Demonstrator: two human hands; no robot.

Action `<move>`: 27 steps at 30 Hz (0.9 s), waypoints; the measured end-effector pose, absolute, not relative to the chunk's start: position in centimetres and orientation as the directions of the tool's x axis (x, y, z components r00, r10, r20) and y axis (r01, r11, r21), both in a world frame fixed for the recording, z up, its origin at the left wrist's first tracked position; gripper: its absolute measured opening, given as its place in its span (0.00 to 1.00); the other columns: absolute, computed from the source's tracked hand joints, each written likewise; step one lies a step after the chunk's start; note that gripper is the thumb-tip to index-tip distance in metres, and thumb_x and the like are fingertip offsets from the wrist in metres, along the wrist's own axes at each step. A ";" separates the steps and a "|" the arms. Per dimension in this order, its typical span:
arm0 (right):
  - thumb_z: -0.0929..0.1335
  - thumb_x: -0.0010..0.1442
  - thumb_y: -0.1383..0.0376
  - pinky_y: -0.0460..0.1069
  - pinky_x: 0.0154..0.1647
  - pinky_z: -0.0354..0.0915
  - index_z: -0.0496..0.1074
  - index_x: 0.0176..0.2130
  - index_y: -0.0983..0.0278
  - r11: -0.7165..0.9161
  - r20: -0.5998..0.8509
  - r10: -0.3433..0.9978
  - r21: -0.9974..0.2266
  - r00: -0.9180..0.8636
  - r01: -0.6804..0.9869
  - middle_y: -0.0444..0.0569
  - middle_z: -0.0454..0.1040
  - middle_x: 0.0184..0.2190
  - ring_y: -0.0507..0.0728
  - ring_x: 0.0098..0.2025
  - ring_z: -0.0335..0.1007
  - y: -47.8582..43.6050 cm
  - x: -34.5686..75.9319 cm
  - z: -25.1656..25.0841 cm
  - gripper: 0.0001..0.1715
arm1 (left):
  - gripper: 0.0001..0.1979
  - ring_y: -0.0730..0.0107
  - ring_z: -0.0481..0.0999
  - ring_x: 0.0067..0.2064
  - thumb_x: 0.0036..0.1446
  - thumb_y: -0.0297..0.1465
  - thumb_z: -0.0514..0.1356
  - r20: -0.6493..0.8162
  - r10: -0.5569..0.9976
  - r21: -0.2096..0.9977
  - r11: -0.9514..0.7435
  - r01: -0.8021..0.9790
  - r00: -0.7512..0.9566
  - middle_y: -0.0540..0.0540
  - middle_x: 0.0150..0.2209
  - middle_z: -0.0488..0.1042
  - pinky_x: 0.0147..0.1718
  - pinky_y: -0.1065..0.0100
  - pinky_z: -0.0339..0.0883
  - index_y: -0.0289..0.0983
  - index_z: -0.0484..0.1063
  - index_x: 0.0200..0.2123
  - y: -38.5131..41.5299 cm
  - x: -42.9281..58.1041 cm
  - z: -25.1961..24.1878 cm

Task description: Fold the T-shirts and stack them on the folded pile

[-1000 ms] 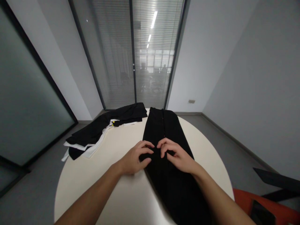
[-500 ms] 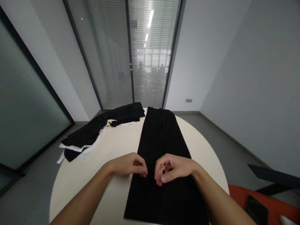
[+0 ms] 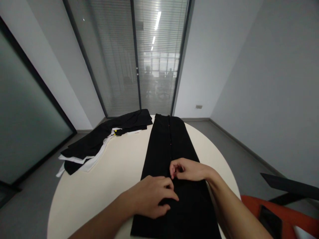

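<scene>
A long black garment (image 3: 169, 146) with a row of small red buttons down its middle lies flat along the round white table (image 3: 109, 176), reaching from the far edge to the near one. My left hand (image 3: 152, 199) rests on the garment near the table's front, fingers curled and pinching the fabric at the button line. Just beyond it, my right hand (image 3: 186, 170) pinches the fabric at the same line, fingers bent together. The two hands almost touch.
A heap of black and white clothes (image 3: 99, 142) lies at the table's far left and hangs over its edge. An orange chair (image 3: 281, 215) with a dark object on it stands at the lower right. Glass doors with blinds are behind.
The garment has been pulled straight and closer to the near edge. My left hand has moved right onto the fabric, nearer to me. My right hand has shifted slightly away along the button line.
</scene>
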State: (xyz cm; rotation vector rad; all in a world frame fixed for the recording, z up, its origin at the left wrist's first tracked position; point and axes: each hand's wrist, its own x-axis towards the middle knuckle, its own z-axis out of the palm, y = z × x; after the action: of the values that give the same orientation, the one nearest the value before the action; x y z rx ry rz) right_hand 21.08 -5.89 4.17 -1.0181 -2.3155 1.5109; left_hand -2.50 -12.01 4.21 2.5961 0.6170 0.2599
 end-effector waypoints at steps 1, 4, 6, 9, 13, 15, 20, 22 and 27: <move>0.66 0.52 0.73 0.44 0.33 0.62 0.74 0.37 0.66 0.227 -0.180 0.677 -0.872 -0.714 0.434 0.44 0.77 0.33 0.49 0.31 0.68 -5.5 21.5 3.9 0.11 | 0.16 0.64 0.75 0.47 0.57 0.30 0.63 0.074 0.451 0.434 -0.818 0.379 0.889 0.49 0.49 0.76 0.44 0.66 0.68 0.48 0.76 0.49 -12.2 -2.3 4.2; 0.66 0.56 0.70 0.47 0.37 0.64 0.72 0.38 0.65 0.204 -0.132 0.780 -0.870 -0.611 0.449 0.46 0.76 0.33 0.52 0.35 0.70 -4.1 23.0 2.8 0.08 | 0.10 0.62 0.75 0.44 0.57 0.36 0.64 0.070 0.449 0.383 -0.837 0.391 0.891 0.48 0.45 0.77 0.42 0.64 0.67 0.45 0.78 0.43 -12.4 -2.0 4.0; 0.66 0.57 0.68 0.47 0.35 0.64 0.71 0.40 0.66 0.178 -0.142 0.820 -0.858 -0.555 0.482 0.46 0.74 0.33 0.52 0.34 0.70 -3.2 23.9 2.3 0.09 | 0.17 0.60 0.75 0.43 0.57 0.45 0.65 0.057 0.489 0.365 -0.822 0.438 0.870 0.46 0.43 0.77 0.42 0.62 0.67 0.44 0.77 0.45 -12.4 -1.8 3.9; 0.66 0.59 0.64 0.47 0.31 0.64 0.69 0.43 0.66 0.132 -0.152 0.853 -0.863 -0.500 0.488 0.46 0.72 0.32 0.52 0.32 0.68 -2.3 24.9 1.7 0.12 | 0.23 0.56 0.75 0.44 0.58 0.47 0.64 0.023 0.574 0.315 -0.781 0.539 0.819 0.43 0.42 0.78 0.41 0.60 0.66 0.42 0.73 0.53 -12.4 -1.5 3.8; 0.66 0.58 0.62 0.47 0.29 0.64 0.68 0.45 0.66 0.111 -0.139 0.865 -0.884 -0.482 0.454 0.45 0.71 0.31 0.52 0.30 0.66 -1.8 25.3 1.2 0.15 | 0.19 0.58 0.74 0.47 0.60 0.38 0.64 0.016 0.545 0.371 -0.781 0.501 0.838 0.45 0.44 0.79 0.44 0.60 0.63 0.45 0.72 0.54 -12.6 -1.2 3.9; 0.67 0.58 0.61 0.47 0.29 0.64 0.68 0.45 0.66 0.107 -0.141 0.863 -0.887 -0.485 0.449 0.45 0.71 0.31 0.52 0.31 0.67 -1.8 25.3 1.1 0.16 | 0.17 0.60 0.73 0.48 0.61 0.31 0.62 0.037 0.501 0.455 -0.779 0.432 0.865 0.48 0.43 0.79 0.46 0.60 0.61 0.48 0.74 0.53 -12.6 -1.1 4.0; 0.67 0.59 0.58 0.47 0.30 0.65 0.68 0.46 0.65 0.113 -0.141 0.857 -0.887 -0.495 0.449 0.45 0.71 0.31 0.52 0.30 0.67 -1.6 25.5 0.9 0.18 | 0.28 0.63 0.72 0.51 0.53 0.20 0.58 0.069 0.438 0.559 -0.761 0.329 0.896 0.48 0.49 0.77 0.53 0.61 0.60 0.47 0.72 0.56 -12.7 -1.1 3.6; 0.67 0.60 0.58 0.47 0.30 0.65 0.68 0.47 0.66 0.119 -0.141 0.857 -0.882 -0.496 0.456 0.45 0.71 0.31 0.51 0.29 0.66 -1.6 25.6 0.9 0.18 | 0.30 0.64 0.71 0.53 0.54 0.20 0.58 0.056 0.418 0.554 -0.768 0.320 0.907 0.47 0.52 0.74 0.54 0.63 0.61 0.45 0.68 0.60 -12.7 -1.0 3.4; 0.66 0.62 0.56 0.47 0.30 0.65 0.68 0.47 0.66 0.122 -0.147 0.859 -0.872 -0.491 0.474 0.46 0.73 0.31 0.50 0.27 0.66 -1.4 25.8 0.7 0.19 | 0.20 0.64 0.72 0.51 0.61 0.25 0.60 0.172 0.442 0.394 -0.850 0.349 0.880 0.46 0.50 0.74 0.49 0.63 0.63 0.43 0.69 0.56 -12.6 -0.5 2.4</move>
State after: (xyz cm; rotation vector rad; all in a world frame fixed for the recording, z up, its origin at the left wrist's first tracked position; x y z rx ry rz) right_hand 25.76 -1.38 0.70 -1.2900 -2.0127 1.3253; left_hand -0.53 -12.62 2.41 2.6954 0.5869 0.3658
